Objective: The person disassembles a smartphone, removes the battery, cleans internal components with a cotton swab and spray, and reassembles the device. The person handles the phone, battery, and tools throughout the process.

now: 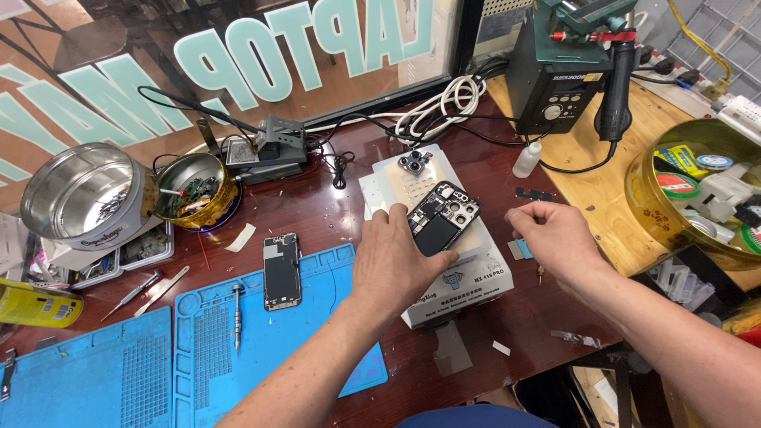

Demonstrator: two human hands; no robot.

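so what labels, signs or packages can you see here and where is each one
Window sign: pale teal block letters on the glass, far left.
White box: printed front, under the opened phone that the left hand steadies.
Yellow can: labelled, lying at left edge.
Gold tin: round, far right, holding tape rolls.

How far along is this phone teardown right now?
Done: the black opened phone body has its screen off; that dark screen panel lies on the blue mat. In hand: left hand steadies the body on the white heating pad; right hand hovers pinched. Left: internals remain inside.
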